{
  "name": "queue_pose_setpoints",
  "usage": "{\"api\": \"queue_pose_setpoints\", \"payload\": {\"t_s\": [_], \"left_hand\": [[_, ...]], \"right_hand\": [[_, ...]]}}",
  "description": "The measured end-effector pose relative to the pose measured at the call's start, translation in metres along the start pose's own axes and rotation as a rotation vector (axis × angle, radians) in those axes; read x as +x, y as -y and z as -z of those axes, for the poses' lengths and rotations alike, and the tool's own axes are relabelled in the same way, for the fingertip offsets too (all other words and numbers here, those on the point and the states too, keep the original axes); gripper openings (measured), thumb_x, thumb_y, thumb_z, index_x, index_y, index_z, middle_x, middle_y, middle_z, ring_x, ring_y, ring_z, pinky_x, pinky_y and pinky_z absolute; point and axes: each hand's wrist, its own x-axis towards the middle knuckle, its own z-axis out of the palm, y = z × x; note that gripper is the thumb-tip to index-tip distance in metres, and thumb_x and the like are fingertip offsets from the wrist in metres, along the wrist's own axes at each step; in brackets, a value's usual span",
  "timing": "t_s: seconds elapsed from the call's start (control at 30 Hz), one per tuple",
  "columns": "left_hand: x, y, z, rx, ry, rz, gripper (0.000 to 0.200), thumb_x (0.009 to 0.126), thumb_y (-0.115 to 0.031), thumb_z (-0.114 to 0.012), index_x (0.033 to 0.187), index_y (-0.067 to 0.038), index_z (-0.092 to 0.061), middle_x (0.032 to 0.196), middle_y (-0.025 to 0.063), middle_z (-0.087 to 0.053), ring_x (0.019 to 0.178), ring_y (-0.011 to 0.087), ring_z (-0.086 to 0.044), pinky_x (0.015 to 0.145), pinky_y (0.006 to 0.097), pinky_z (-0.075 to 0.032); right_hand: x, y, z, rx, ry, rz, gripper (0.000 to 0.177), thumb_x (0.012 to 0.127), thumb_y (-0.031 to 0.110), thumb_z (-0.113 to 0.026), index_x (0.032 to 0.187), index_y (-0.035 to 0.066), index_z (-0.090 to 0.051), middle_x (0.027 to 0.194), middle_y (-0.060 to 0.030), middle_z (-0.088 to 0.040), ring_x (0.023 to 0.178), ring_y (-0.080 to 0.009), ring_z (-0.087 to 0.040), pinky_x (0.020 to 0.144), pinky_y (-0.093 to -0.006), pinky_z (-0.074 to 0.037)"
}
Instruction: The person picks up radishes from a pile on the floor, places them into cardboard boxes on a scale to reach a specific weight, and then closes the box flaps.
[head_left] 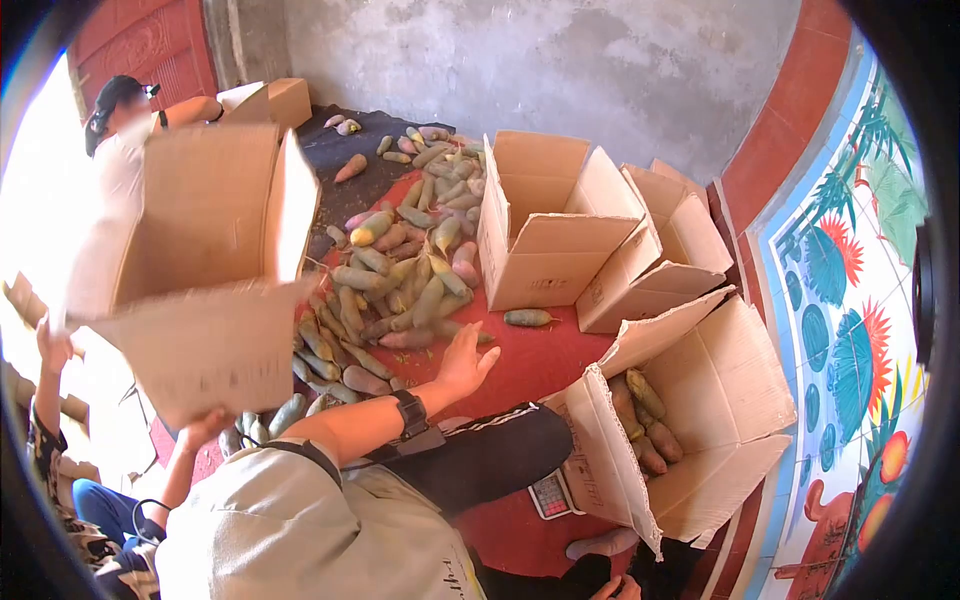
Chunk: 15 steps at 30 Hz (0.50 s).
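My left hand (465, 367), with a dark watch on the wrist, reaches out with its fingers apart and empty, over the red mat beside a large heap of green and pinkish radishes (400, 280). At the bottom edge, only a few fingers of my right hand (617, 588) show; a single radish (603, 544) lies just above them. What that hand holds, if anything, is hidden. An open carton (740, 390) to the right has several radishes (645, 420) inside. A small scale-like device (550, 495) lies against its near side.
At the left a co-worker's hands hold up a large open carton (205, 350), slightly blurred. Another person (120, 120) is behind it. Two more open cartons (560, 255) (665, 245) stand at the back right, with a radish (528, 317) before them. A painted tile wall (820, 330) borders the right.
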Motion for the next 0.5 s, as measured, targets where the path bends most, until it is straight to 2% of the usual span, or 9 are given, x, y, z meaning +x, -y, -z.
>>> {"api": "queue_pose_setpoints", "payload": {"t_s": [0.33,0.5], "left_hand": [[0.003,0.013,-0.002,0.028,-0.001,0.004,0.063,0.085,-0.04,-0.052,0.131,0.0,-0.033,0.131,0.0246,-0.037,0.125,0.0373,-0.032,0.103,0.0432,-0.028],[0.007,0.028,0.002,0.018,0.074,0.008,0.062,0.085,-0.041,-0.051,0.129,-0.001,-0.035,0.131,0.0245,-0.037,0.124,0.0373,-0.033,0.102,0.0434,-0.029]], "right_hand": [[0.002,0.006,0.0,-0.022,0.019,-0.024,0.03,0.09,0.025,-0.05,0.082,-0.001,-0.064,0.076,-0.0174,-0.061,0.07,-0.0334,-0.058,0.064,-0.0415,-0.047],[0.004,0.008,-0.001,-0.042,0.033,-0.016,0.028,0.089,0.023,-0.051,0.082,-0.001,-0.064,0.076,-0.0177,-0.061,0.07,-0.0336,-0.058,0.065,-0.0413,-0.047]]}}
